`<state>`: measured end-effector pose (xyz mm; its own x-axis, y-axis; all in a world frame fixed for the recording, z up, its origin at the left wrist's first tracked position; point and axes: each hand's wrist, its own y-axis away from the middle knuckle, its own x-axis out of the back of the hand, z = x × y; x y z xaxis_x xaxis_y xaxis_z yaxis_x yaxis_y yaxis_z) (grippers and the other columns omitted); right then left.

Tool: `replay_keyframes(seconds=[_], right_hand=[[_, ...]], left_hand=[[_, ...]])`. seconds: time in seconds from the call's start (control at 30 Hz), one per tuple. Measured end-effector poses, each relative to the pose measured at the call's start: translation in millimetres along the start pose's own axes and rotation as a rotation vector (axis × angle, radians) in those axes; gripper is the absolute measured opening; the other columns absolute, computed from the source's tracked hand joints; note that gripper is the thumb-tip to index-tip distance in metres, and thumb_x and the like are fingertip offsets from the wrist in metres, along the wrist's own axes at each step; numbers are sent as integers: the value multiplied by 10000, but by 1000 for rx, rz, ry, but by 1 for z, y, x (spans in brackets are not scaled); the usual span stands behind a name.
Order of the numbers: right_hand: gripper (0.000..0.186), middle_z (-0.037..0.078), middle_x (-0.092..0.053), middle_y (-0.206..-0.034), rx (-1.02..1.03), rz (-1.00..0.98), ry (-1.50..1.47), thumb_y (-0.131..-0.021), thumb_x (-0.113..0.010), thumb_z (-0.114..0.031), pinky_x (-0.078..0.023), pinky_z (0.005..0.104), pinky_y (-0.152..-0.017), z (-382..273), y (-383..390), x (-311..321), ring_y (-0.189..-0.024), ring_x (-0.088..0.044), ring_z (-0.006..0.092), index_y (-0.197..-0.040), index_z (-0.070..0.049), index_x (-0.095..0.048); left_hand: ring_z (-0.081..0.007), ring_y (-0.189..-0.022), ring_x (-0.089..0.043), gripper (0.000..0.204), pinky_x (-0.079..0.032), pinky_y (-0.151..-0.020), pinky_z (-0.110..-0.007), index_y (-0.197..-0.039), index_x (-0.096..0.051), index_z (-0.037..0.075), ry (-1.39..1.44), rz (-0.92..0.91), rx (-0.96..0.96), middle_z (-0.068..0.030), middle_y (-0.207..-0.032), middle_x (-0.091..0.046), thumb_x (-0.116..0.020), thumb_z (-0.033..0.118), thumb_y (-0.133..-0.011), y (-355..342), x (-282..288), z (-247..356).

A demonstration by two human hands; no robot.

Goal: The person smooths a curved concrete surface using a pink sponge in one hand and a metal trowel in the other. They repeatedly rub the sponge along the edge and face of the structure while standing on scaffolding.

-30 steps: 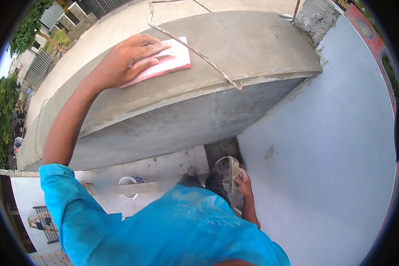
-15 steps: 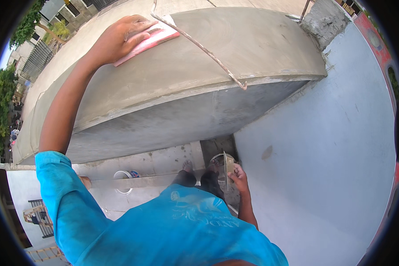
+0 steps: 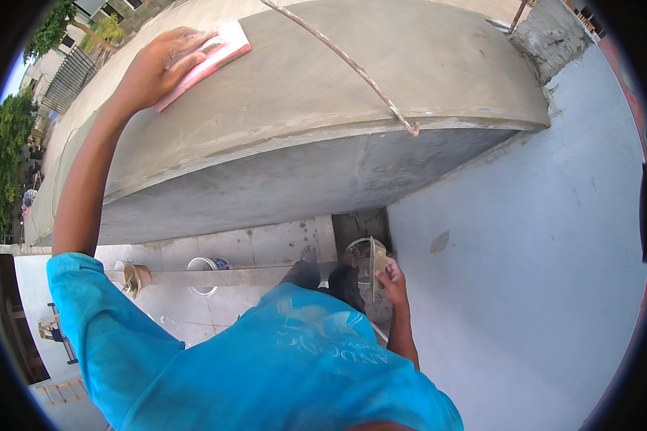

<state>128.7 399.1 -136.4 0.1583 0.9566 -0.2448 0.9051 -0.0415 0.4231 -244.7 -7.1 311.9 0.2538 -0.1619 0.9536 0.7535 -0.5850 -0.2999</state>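
Observation:
My left hand (image 3: 159,66), arm stretched far out, is closed on a white and pink flat block (image 3: 226,44), which looks like a plastering float. The block lies against the smooth grey cement face (image 3: 352,86) of a curved ledge, near its upper left part. Lower down, close to my body, my right hand (image 3: 393,279) grips a thin-bladed trowel (image 3: 376,262), held edge-on to the view. The trowel is away from the ledge and partly in front of a round pail (image 3: 357,248) by my feet.
A bent rusty rod (image 3: 349,63) crosses over the ledge. To the right stands a pale blue wall (image 3: 525,215), with rough concrete (image 3: 550,43) above. Below are a narrow plank (image 3: 255,276), a white bucket (image 3: 205,266) and a brownish bucket (image 3: 142,274).
My left hand has slid leftward along the cement face with the float. The view has shifted a little, uncovering the brownish bucket. My right hand still holds the trowel low.

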Motion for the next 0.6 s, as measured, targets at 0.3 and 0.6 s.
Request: replay_keyframes(seconds=[0.3, 0.6], right_hand=[[517, 90, -649, -1305, -30, -128, 24, -930, -698, -79, -453, 323, -1049, -15, -6, -15, -1198, -606, 161, -1410, 2, -525], [505, 87, -661, -1271, -19, -118, 59, -929, -687, -65, -465, 317, -1031, -15, -9, -17, -1161, -616, 158, -1405, -2, -530]], left_hand=[[-306, -1181, -633, 374, -491, -1029, -431, -1330, -702, 83, 206, 25, -493, -127, -1249, -713, -678, 176, -969, 6, -1, 69], [-379, -963, -683, 294, -554, -838, -455, -1179, -759, 101, -83, 80, 145, -180, -1065, -730, -659, 283, -971, -6, 3, 15]])
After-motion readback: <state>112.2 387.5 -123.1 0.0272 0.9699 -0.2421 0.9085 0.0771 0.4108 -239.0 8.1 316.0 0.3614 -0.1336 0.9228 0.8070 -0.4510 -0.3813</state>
